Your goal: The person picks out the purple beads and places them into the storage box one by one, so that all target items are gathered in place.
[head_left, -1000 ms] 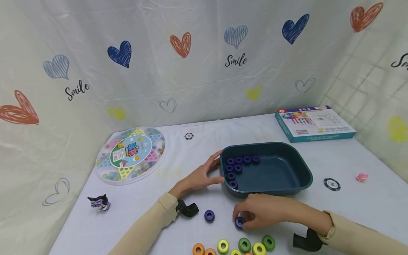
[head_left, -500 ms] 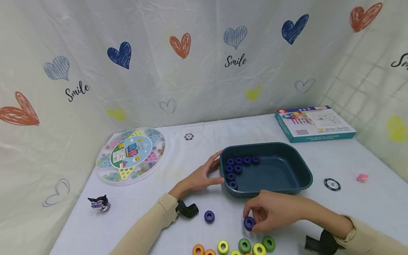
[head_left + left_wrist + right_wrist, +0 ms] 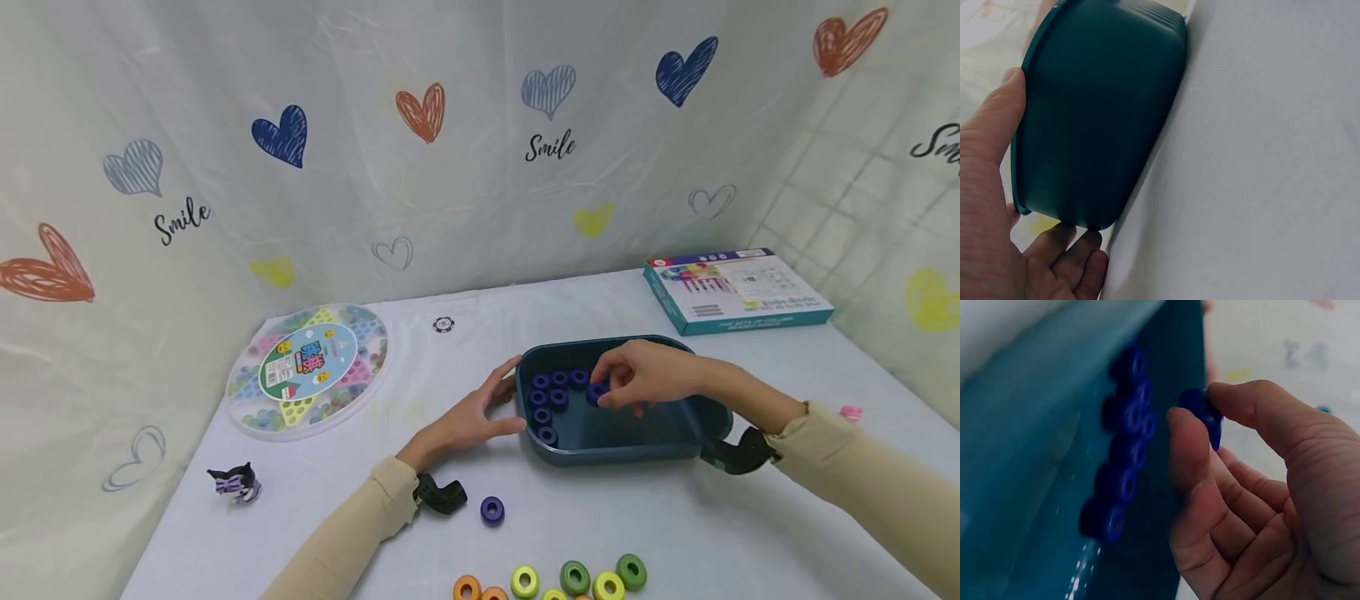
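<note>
My right hand has come up off the tabletop and now hangs over the dark teal tray at the centre of the frame, a purple ring pinched between thumb and fingers; a second ago that ring was on the cloth in the lower middle of the frame, under this same grip. I judge it is about to join the others.

My left hand has not moved: fingers straight and relaxed, it presses flat against the tray's left wall, steadying it, grasping nothing.

Inside the tray, a cluster of purple rings lies in its upper-left corner, touching one another in a bent row; the rest of the tray floor is bare. One more loose purple ring sits on the tabletop, lower centre, near my left sleeve. Along the bottom edge, orange, yellow-green and green rings lie in a group, none of them in the tray.

Upper right, a boxed game; left of centre, a round marble board.
</note>
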`<state>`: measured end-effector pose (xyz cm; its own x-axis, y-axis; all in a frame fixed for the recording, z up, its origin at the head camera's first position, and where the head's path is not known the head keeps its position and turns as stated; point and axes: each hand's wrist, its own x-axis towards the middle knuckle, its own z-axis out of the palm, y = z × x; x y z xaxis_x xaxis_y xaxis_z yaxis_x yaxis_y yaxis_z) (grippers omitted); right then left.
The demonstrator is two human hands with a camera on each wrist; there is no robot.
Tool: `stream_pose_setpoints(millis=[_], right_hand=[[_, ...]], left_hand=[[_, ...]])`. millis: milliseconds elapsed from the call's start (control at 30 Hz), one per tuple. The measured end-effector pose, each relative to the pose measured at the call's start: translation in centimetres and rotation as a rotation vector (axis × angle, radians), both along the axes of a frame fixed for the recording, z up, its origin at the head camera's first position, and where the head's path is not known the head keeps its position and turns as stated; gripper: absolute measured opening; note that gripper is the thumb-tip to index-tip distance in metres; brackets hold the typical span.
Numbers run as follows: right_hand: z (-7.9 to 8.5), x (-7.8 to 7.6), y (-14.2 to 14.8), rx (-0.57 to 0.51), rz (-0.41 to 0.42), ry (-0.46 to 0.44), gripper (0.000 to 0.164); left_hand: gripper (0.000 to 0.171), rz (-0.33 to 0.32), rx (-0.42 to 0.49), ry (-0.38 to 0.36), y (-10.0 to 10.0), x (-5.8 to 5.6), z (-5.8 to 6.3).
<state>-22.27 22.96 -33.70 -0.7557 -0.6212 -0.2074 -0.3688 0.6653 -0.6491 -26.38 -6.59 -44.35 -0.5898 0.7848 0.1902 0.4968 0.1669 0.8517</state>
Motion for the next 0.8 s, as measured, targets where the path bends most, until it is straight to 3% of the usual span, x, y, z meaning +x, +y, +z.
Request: stream_pose_setpoints(millis=[167, 400, 667, 800], right_hand=[[-0.8, -2.6, -0.1, 0.042, -0.01, -0.037, 0.034], [-1.7, -4.4, -0.9, 0.133, -0.016, -0.132, 0.034], [-1.9, -4.7, -2.1, 0.204, 0.001, -0.168, 0.03], [-2.1, -4.9, -2.3, 0.216, -0.03, -0.18, 0.032]], left_hand=[[0.087, -0.007, 0.01, 0.006, 0.0, 0.1, -0.1], [0.084, -0.051, 0.017, -0.01, 0.1, 1.4, 2.6], [0.089, -0.012, 0.012, 0.02, 0.2, -0.1, 0.1], [0.089, -0.014, 0.013, 0.013, 0.1, -0.2, -0.1]])
